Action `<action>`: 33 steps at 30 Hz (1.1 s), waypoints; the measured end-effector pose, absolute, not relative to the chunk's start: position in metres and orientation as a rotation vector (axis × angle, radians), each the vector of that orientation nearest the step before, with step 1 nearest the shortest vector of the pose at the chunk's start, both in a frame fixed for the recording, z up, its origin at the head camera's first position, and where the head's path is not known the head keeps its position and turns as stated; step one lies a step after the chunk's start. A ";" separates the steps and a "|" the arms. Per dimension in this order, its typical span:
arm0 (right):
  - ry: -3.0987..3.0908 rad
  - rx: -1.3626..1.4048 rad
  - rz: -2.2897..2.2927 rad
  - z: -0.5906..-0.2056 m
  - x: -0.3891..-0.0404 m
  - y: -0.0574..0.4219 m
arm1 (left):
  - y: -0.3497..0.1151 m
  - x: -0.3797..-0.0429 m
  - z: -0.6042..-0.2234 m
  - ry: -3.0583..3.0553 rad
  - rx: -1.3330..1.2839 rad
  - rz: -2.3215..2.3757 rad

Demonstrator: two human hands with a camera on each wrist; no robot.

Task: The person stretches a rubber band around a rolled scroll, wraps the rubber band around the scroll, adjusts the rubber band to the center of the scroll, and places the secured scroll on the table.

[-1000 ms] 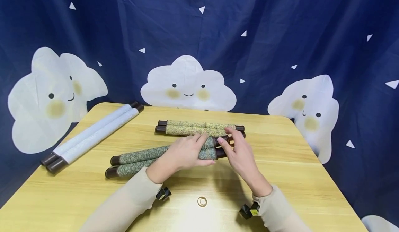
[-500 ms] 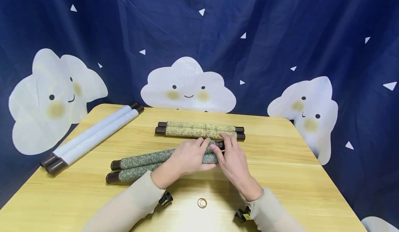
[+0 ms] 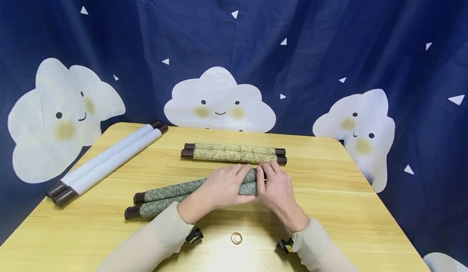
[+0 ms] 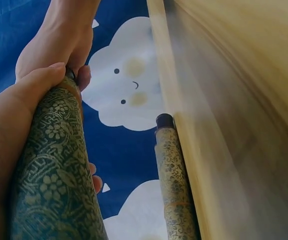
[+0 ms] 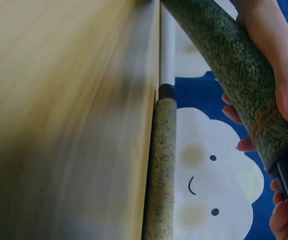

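Two green patterned scrolls [image 3: 172,191] with dark end knobs lie side by side, tilted so their right ends are raised off the table. My left hand [image 3: 223,186] grips the pair near the right end, thumb on the near side and fingers over the far side. Around that end runs a thin tan rubber band [image 5: 263,122], between my two hands. My right hand [image 3: 278,186] grips the dark knobs at the right end, mostly covering them. In the left wrist view the green scroll [image 4: 54,170] fills the space beneath the left hand.
Behind the hands lies a banded pair of yellow patterned scrolls [image 3: 215,154]. A pair of pale blue scrolls [image 3: 117,158] lies diagonally at the left. Loose rubber bands [image 3: 236,238] rest on the wooden table [image 3: 347,207] near the front. A blue cloud-print curtain [image 3: 292,11] hangs behind.
My right hand has moved slightly left and closed its fingers around the knobs. The green scrolls' right end has come down a little. My left hand keeps its grip.
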State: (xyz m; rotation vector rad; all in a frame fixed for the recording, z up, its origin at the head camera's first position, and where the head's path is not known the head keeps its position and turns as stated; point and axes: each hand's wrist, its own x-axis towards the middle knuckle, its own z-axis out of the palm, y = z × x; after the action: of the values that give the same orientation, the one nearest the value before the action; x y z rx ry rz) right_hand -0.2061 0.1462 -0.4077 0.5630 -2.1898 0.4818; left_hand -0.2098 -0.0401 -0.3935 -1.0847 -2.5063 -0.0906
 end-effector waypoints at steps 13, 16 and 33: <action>-2.291 0.461 0.463 -0.399 -0.212 0.165 | -0.043 -0.217 -0.395 -2.577 -1.050 -0.096; -2.280 0.457 0.443 -0.398 -0.212 0.166 | -0.044 -0.217 -0.395 -2.608 -1.049 -0.123; -2.213 0.648 0.418 -0.396 -0.210 0.160 | -0.045 -0.219 -0.392 -2.499 -1.066 -0.263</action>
State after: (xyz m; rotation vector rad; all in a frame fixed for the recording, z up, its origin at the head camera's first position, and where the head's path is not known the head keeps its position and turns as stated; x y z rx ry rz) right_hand -0.2096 0.1598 -0.3958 0.6475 -2.2127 0.4177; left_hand -0.2192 -0.0445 -0.3915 -1.0663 -2.4989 -0.2632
